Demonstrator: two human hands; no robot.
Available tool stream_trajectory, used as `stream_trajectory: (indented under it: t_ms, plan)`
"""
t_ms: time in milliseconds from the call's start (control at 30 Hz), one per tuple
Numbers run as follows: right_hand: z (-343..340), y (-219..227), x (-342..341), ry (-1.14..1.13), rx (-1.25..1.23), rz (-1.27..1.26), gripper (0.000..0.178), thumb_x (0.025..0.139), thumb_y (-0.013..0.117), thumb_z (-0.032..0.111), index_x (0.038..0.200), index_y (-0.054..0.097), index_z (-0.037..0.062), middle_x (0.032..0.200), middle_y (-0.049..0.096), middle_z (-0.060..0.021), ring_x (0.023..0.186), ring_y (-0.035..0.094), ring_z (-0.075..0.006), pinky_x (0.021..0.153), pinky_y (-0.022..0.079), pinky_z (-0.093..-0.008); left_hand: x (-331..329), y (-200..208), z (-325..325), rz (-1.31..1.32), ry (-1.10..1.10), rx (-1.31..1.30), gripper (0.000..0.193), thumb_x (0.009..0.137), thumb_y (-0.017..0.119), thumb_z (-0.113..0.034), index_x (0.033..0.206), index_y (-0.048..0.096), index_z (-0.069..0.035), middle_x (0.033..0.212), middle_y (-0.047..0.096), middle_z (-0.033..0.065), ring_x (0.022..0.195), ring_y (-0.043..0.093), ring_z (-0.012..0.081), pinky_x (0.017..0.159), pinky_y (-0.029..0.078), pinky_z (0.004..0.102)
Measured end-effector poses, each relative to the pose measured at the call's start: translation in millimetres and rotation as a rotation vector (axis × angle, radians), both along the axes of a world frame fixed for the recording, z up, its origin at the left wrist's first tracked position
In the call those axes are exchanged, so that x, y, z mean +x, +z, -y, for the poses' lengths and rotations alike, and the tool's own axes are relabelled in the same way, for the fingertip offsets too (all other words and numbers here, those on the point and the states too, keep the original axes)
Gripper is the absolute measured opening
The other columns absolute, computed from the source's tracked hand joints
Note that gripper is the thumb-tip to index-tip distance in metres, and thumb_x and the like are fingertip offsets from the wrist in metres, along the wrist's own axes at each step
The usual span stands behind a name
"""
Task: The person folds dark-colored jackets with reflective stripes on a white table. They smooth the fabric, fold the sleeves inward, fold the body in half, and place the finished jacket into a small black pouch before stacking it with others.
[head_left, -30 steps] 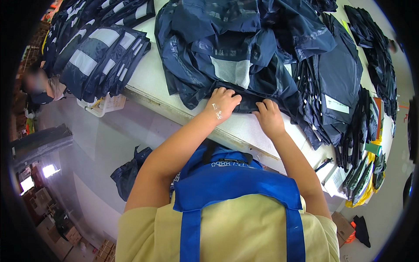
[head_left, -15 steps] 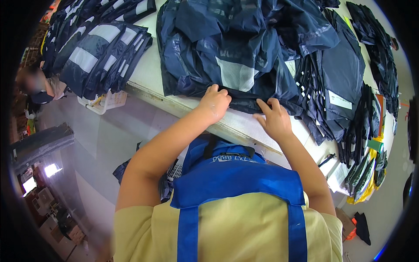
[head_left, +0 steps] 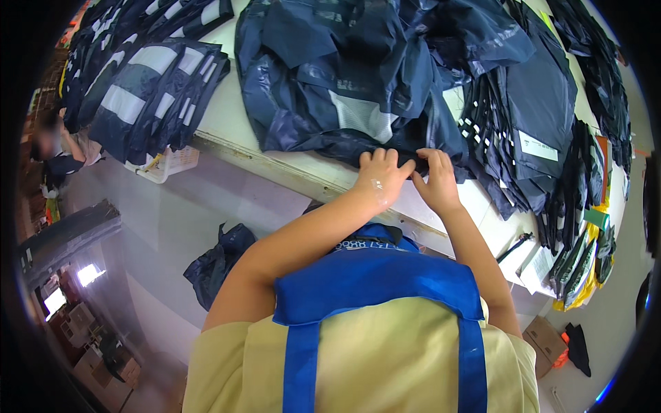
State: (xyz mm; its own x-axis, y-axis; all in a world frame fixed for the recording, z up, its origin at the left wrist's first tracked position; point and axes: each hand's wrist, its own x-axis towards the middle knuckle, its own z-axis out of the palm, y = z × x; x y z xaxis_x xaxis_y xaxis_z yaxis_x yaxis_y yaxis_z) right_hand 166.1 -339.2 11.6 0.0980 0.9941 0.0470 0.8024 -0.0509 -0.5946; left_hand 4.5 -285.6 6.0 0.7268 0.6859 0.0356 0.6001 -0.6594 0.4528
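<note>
A large, shiny navy rain jacket (head_left: 344, 62) lies crumpled on the white table. A pale mesh patch (head_left: 363, 115) shows near its close edge. My left hand (head_left: 385, 179) has its fingers curled over that edge, closed on the fabric. Right beside it, my right hand (head_left: 437, 184) grips the same edge with bent fingers. The two thumbs nearly meet. What lies under the fingertips is hidden by the hands and the dark folds.
Folded navy garments with grey-white strips (head_left: 134, 89) are stacked at the table's left. More dark folded garments (head_left: 540, 103) fan out at the right. Below the table's front edge (head_left: 275, 165) hangs a white plastic basket (head_left: 169, 165). Another person (head_left: 72, 148) is at far left.
My left hand has slid right along the jacket's edge, close to my right hand. The right hand's fingers have come down onto the fabric. The view has shifted slightly.
</note>
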Motion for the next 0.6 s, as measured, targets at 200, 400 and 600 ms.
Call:
stream_trajectory:
  t_ms: [200, 400, 600]
  plan:
    - [26, 4, 13, -0.012, -0.193, 0.107, 0.041, 0.069, 0.07, 0.01, 0.109, 0.06, 0.0075, 0.101, 0.062, -0.0085, 0.107, 0.051, -0.0287, 0.093, 0.038, -0.044, 10, 2, 0, -0.172, -0.06, 0.028, 0.011, 0.079, 0.06, -0.016, 0.085, 0.069, -0.016, 0.097, 0.055, 0.0049, 0.094, 0.049, 0.0259, 0.076, 0.034, 0.0447]
    - [25, -9, 35, 0.124, -0.235, 0.11, 0.021, 0.075, 0.068, 0.013, 0.094, 0.066, 0.0053, 0.086, 0.066, -0.0116, 0.088, 0.059, -0.03, 0.08, 0.046, -0.0366, 16, -17, 9, -0.061, -0.041, -0.004, 0.01, 0.078, 0.06, -0.014, 0.085, 0.068, -0.014, 0.089, 0.064, 0.0021, 0.101, 0.054, 0.0271, 0.081, 0.032, 0.0461]
    - [27, 17, 26, -0.066, -0.486, -0.5, 0.022, 0.081, 0.067, 0.01, 0.1, 0.063, -0.0006, 0.093, 0.067, -0.0142, 0.083, 0.064, -0.022, 0.074, 0.049, -0.031, 14, 16, 8, -0.047, 0.039, -0.403, 0.023, 0.08, 0.067, -0.033, 0.086, 0.07, -0.012, 0.091, 0.068, 0.0078, 0.124, 0.048, 0.0329, 0.091, 0.028, 0.0479]
